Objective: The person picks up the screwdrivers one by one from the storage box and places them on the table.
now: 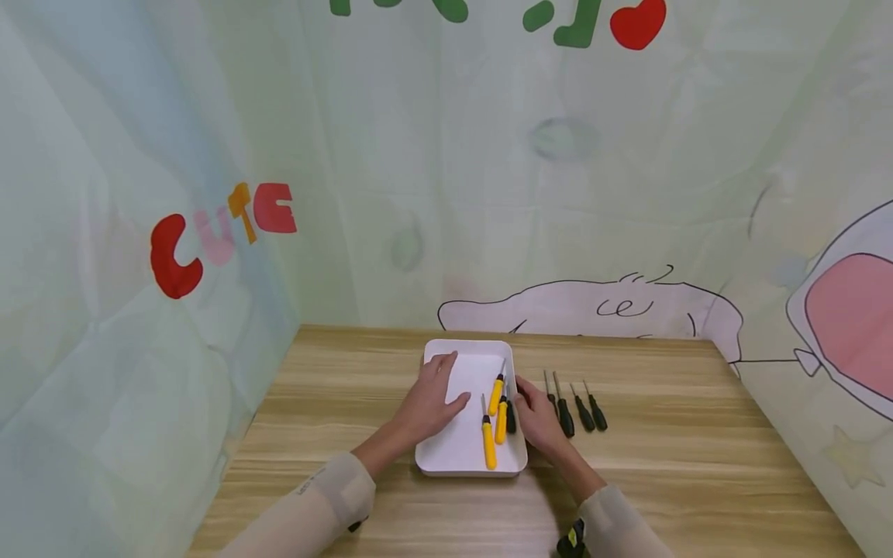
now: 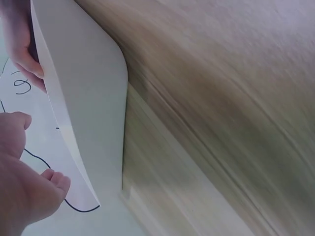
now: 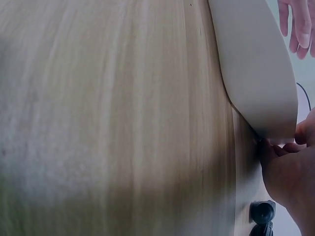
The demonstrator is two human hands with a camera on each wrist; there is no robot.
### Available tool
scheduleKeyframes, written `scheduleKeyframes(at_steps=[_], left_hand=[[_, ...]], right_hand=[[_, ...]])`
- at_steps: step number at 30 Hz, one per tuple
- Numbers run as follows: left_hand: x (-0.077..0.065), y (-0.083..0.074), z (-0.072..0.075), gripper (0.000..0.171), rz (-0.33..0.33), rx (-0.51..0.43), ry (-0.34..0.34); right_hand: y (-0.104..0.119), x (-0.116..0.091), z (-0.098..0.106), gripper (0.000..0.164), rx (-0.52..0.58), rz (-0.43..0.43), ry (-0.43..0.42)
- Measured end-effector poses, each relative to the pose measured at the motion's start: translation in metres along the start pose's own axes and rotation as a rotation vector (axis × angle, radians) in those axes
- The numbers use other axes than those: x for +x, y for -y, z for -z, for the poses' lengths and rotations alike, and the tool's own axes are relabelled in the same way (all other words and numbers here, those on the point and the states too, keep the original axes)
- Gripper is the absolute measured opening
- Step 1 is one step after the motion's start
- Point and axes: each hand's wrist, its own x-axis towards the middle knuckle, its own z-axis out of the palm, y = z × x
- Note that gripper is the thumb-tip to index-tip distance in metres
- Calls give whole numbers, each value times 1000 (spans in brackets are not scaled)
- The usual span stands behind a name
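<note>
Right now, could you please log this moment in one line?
left hand: over white tray; right hand: grips tray's right side; in tray: three yellow screwdrivers, a black one; on table: four black screwdrivers

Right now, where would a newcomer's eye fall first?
Probably on the yellow-handled screwdrivers, bright against the white tray, lying between the left hand and right hand. Next come the colourful CUTE lettering on the backdrop's left side and, high up, the red heart.
</note>
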Motion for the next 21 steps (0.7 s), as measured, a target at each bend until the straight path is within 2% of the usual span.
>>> scheduleKeyframes(at_steps=[12, 15, 21], left_hand=[[-5, -12, -8, 87, 101, -79, 103], [-7, -15, -8, 84, 107, -94, 120], [-10, -19, -12, 71, 110, -63, 150]], right_hand=[[0, 0, 0, 50, -19, 10, -2], [0, 0, 0, 50, -15, 1, 0], [-2, -1, 1, 50, -42, 46, -9]])
